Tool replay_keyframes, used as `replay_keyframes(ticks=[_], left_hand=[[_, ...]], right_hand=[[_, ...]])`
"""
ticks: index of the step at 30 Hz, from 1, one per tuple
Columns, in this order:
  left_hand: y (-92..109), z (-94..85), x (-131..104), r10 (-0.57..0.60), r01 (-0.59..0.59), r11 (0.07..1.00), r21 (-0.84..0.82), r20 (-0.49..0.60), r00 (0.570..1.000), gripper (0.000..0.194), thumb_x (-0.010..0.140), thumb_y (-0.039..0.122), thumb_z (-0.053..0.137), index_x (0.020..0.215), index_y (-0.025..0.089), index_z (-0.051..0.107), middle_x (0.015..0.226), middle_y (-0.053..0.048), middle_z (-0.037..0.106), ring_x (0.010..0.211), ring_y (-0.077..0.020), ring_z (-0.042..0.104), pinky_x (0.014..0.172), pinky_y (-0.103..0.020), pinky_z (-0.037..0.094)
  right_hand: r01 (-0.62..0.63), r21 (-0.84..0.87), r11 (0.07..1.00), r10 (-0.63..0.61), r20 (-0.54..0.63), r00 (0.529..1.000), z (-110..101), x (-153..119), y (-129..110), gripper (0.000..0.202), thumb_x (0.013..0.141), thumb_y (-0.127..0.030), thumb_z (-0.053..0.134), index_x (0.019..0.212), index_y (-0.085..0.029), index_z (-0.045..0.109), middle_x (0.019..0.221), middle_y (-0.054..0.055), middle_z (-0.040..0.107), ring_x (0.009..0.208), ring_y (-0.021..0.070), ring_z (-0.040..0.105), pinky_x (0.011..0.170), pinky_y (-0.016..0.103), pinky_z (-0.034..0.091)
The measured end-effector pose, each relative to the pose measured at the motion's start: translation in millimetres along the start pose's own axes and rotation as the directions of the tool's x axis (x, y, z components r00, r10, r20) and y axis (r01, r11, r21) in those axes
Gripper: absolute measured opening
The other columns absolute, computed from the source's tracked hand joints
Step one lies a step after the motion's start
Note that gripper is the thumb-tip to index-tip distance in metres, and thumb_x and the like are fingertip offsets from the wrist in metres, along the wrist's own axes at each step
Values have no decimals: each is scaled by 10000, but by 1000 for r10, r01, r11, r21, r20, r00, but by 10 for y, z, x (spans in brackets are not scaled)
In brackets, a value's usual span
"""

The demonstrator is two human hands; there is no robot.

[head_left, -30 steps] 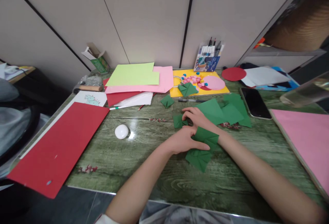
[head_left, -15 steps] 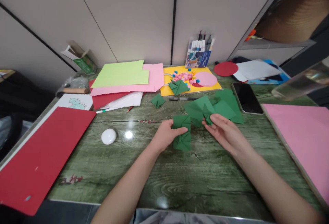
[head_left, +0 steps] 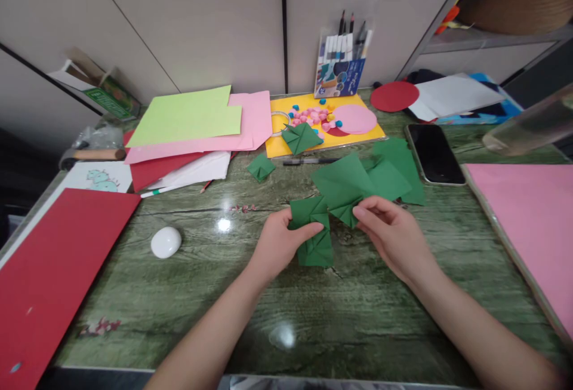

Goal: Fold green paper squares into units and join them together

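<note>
Far left on the table (head_left: pixel 156 318), red sheet (head_left: pixel 67 270) lies flat; white lump (head_left: pixel 166 242) sits to its right, well apart. Left hand (head_left: pixel 277 243) is closed on the large fold (head_left: pixel 316 254), mid-table: thumb flat on top, other fingers mostly hidden behind it, likely so the creases don't spring open. Small fold (head_left: pixel 345 213) is just right of that, pinched at its right edge. Right hand (head_left: pixel 396 235) has it, thumb and fingertips nearly together with only paper between; edge grip probably keeps the pleats uncovered. Green sheets (head_left: pixel 390 178) lie overlapped just behind, presumably for easy reach. Phone (head_left: pixel 436 154) flat to the right, pink sheet (head_left: pixel 523 217) beyond.

Containers, left to right: carton (head_left: pixel 117 98), flaps up, can't see inside. Yellow mat (head_left: pixel 278 149) carries pink beads (head_left: pixel 308 116) and a pink disc (head_left: pixel 357 119), likely grouped so they don't scatter. Pen pack (head_left: pixel 338 73) stands by the wall (head_left: pixel 201 25), pens upright in it. Clear vessel (head_left: pixel 532 124), far right: can't tell what's inside.
</note>
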State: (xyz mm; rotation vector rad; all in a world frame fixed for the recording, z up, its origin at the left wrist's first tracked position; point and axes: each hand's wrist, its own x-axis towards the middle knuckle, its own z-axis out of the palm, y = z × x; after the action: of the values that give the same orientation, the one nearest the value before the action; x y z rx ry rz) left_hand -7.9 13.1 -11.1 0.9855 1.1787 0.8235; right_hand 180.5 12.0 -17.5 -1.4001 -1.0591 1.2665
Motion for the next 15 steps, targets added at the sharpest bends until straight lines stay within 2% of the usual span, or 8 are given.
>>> replay_keyframes(ticks=[4, 8, 15], left_hand=[[26, 19, -13, 27, -31, 999, -45, -84, 996, 310, 655, 330, 700, 902, 145, 680, 935, -71, 706, 837, -213, 641, 748, -330, 511], [51, 28, -27, 85, -81, 996, 25, -182, 980, 310, 653, 349, 697, 890, 149, 687, 940, -65, 707, 856, -225, 638, 730, -320, 511], [83, 35, -62, 143, -103, 961, 255, -141, 980, 287, 699, 370, 653, 898, 170, 702, 882, -46, 716, 839, -222, 640, 723, -305, 501]], right_hand=[[99, -126, 987, -102, -22, 995, -16, 1, 53, 167, 723, -367, 662, 702, -222, 580, 637, -17, 562, 583, 126, 520, 543, 240, 423], [163, -269, 949, -184, -55, 981, -7, -3, 26, 171, 746, -365, 635, 684, -222, 566, 626, -15, 557, 567, 128, 500, 530, 247, 408], [278, -384, 881, -331, -79, 940, 51, -66, -91, 152, 775, -297, 604, 660, -220, 540, 655, -5, 512, 598, 132, 493, 539, 251, 420]])
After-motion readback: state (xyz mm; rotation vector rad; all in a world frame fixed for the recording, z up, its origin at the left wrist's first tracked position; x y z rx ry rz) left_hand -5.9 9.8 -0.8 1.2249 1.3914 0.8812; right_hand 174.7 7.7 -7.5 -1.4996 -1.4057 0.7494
